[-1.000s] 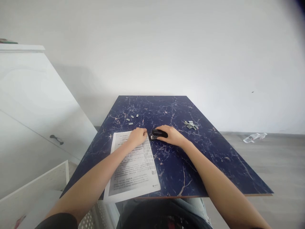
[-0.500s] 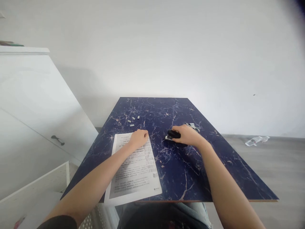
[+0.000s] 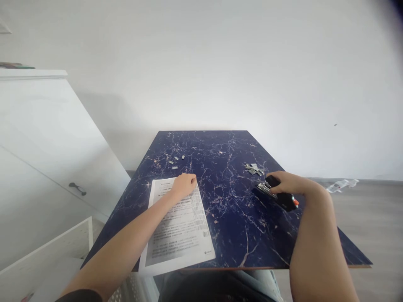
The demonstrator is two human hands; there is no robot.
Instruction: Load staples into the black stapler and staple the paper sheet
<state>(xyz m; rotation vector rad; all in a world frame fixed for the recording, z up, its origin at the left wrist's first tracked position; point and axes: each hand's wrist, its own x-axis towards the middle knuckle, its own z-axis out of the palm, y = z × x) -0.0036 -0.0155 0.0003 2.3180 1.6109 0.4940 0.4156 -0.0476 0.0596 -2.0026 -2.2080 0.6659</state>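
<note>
My left hand [image 3: 184,184] is closed at the top right corner of the printed paper [image 3: 176,247], which lies near the table's front left and slightly overhangs the edge. Exactly how the fingers meet the sheet is hidden. On the right side of the table, my right hand [image 3: 288,183] grips a black stapler [image 3: 283,201] with a metal inner part and a red-orange spot at its near end. Just beyond it lies a pile of small silvery pieces [image 3: 253,169] that look like staple strips. Several similar pieces [image 3: 175,167] are scattered past the paper.
The dark blue marbled table [image 3: 220,144] reaches back to a white wall. A white cabinet [image 3: 47,126] with a dark handle [image 3: 77,188] is on the left. Clear plastic packaging [image 3: 342,185] lies on the floor at right. A pale frame-like edge [image 3: 47,245] stands low at left.
My right hand has carried the stapler to the right, away from the paper, bringing the pile of silvery pieces fully into view. My left hand stays at the paper's corner.
</note>
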